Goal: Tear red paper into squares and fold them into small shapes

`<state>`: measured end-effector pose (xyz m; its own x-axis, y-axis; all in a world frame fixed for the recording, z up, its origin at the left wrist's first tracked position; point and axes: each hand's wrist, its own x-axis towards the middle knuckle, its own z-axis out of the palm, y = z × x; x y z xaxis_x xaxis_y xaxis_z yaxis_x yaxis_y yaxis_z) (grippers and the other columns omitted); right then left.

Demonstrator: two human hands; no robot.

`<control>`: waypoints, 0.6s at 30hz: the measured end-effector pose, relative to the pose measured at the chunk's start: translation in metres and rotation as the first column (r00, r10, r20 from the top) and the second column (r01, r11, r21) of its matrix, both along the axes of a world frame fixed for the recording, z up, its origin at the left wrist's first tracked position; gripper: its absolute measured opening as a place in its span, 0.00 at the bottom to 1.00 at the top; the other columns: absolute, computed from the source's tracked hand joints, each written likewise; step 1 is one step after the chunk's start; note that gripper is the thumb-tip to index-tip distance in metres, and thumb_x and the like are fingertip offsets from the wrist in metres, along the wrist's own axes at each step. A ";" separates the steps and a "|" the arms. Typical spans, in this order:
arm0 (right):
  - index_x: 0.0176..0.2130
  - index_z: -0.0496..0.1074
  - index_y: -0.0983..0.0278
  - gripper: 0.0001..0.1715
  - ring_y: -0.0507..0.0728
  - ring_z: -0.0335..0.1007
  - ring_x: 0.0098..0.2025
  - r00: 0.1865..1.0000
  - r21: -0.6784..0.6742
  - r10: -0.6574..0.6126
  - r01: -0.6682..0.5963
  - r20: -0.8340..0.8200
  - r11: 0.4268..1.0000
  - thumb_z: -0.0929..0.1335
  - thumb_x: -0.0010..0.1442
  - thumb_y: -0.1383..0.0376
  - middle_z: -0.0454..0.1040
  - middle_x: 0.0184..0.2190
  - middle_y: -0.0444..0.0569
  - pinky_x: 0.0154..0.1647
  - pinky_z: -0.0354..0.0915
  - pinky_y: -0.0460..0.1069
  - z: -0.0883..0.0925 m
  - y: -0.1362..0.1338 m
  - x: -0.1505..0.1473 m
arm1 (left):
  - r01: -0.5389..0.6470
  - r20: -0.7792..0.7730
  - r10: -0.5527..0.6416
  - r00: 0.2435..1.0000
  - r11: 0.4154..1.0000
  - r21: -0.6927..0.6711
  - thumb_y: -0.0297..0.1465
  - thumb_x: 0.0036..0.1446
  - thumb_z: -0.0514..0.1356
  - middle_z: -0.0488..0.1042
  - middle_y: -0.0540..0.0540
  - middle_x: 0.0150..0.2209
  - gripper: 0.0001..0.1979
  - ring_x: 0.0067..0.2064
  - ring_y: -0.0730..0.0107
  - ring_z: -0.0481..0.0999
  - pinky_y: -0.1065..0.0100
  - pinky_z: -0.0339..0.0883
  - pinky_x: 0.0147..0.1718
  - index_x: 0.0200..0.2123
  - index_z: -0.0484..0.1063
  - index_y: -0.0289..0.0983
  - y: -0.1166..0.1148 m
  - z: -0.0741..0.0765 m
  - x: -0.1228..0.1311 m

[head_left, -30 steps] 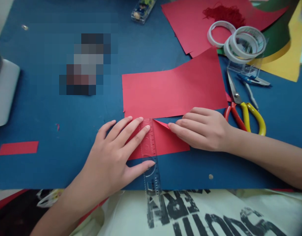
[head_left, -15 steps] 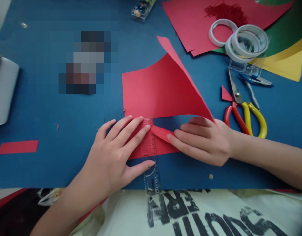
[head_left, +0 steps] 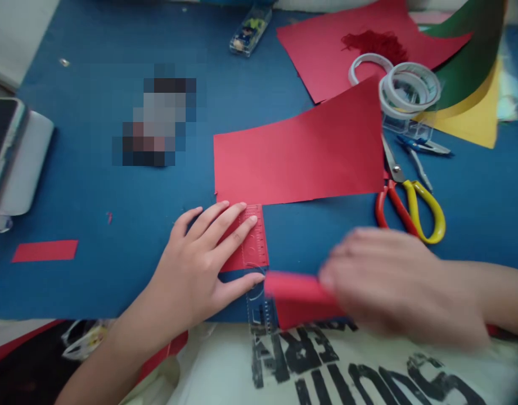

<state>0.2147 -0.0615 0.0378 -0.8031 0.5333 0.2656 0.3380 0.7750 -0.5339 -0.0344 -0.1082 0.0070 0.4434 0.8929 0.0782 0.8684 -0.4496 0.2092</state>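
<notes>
My left hand lies flat with its fingers spread. It presses a clear plastic ruler down on a lower flap of the red paper. The flap's right edge runs along the ruler. A separate piece of red paper is in my right hand, which is closed on it near the table's front edge. Motion blurs that hand, so its separate fingers do not show clearly. The red sheet's right side curves up off the table.
Scissors with red and yellow handles lie right of the sheet, near a blue-and-grey compass. Behind are white tape rolls, red yarn and coloured paper. A red strip lies at left.
The right part of the lower flap has come away along the ruler. My right hand has moved down and right with it. The sheet's raised right side has unfolded; my left hand stays.
</notes>
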 end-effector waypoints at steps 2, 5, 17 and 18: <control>0.38 0.74 0.58 0.13 0.52 0.71 0.30 0.960 -0.218 -0.280 0.270 -0.015 0.938 0.60 0.65 0.63 0.75 0.28 0.45 0.28 0.68 0.47 -0.006 0.023 -0.006 | 0.003 -0.001 -0.003 1.000 1.000 0.016 0.46 0.57 0.56 0.62 0.37 0.62 0.32 0.62 0.46 0.60 0.45 0.53 0.57 0.61 0.60 0.36 0.000 -0.002 0.000; 0.42 0.75 0.60 0.14 0.52 0.71 0.30 0.886 -0.549 -0.463 0.371 -0.032 0.749 0.63 0.63 0.59 0.76 0.31 0.45 0.25 0.67 0.46 -0.019 0.054 -0.011 | 0.002 0.033 -0.003 0.999 0.999 0.036 0.45 0.57 0.57 0.62 0.36 0.61 0.32 0.62 0.45 0.59 0.43 0.52 0.58 0.61 0.60 0.36 0.001 -0.004 -0.001; 0.52 0.71 0.62 0.21 0.49 0.69 0.32 0.936 -0.765 -0.272 0.003 -0.225 0.644 0.62 0.65 0.56 0.76 0.38 0.46 0.29 0.67 0.44 -0.016 0.042 -0.008 | 0.082 0.570 0.616 0.543 0.637 -0.766 0.44 0.54 0.60 0.79 0.45 0.32 0.16 0.32 0.64 0.77 0.65 0.73 0.30 0.39 0.76 0.40 0.029 0.031 0.030; 0.51 0.71 0.63 0.21 0.50 0.69 0.33 0.941 -0.751 -0.262 0.012 -0.216 0.660 0.61 0.66 0.55 0.76 0.38 0.46 0.30 0.67 0.44 -0.016 0.043 -0.009 | 0.112 0.554 0.636 0.537 0.597 -0.794 0.43 0.53 0.61 0.78 0.46 0.29 0.14 0.29 0.66 0.76 0.66 0.72 0.28 0.35 0.77 0.39 0.031 0.032 0.032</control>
